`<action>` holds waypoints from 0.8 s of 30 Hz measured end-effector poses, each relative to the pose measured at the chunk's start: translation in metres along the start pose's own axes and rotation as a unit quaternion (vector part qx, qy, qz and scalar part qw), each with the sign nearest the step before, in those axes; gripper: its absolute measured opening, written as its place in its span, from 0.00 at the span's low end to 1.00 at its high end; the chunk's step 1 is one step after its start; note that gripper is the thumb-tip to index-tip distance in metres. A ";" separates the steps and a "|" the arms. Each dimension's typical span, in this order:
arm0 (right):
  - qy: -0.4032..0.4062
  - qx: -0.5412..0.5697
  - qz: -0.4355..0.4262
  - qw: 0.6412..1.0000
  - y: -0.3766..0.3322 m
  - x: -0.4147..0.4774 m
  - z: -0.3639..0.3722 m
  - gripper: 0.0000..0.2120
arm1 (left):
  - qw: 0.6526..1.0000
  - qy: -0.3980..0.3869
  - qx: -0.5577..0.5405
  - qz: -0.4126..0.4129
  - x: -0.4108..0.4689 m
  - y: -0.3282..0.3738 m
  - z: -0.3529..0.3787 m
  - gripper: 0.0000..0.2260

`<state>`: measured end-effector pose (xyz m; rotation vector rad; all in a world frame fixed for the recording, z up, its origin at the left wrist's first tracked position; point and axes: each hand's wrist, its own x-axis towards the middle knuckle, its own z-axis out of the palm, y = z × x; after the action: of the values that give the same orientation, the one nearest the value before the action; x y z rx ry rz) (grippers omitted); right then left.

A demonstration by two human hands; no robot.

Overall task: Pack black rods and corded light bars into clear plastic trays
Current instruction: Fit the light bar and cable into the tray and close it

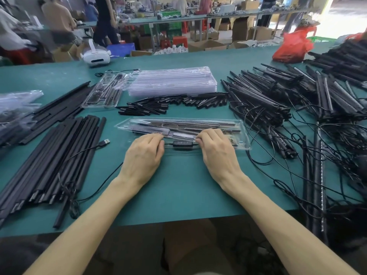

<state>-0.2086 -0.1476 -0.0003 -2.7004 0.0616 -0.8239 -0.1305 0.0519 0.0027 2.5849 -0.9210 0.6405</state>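
A clear plastic tray (241, 133) lies across the green table in front of me, with black rods and a light bar in its slots. Along its near edge runs a black cord with an inline controller (182, 144). My left hand (144, 155) pinches the cord just left of the controller. My right hand (216, 149) pinches it just right of the controller, fingers curled over the tray's near edge. The cord's USB plug (104, 142) lies off to the left.
Long black rods (59, 155) lie at the left, short black pieces (170, 104) behind the tray, and a stack of empty clear trays (170, 80) further back. A filled tray (103, 92) sits beside it. Tangled corded light bars (278, 104) cover the right.
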 end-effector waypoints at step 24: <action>0.029 0.063 0.041 0.997 0.001 0.000 -0.004 0.07 | 0.979 -0.196 0.064 0.011 0.031 -0.019 0.028 0.25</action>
<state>-0.2107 -0.1491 0.0022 -2.5382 0.1293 -0.8513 -0.0880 0.0375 -0.0078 2.8800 -1.0545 0.1997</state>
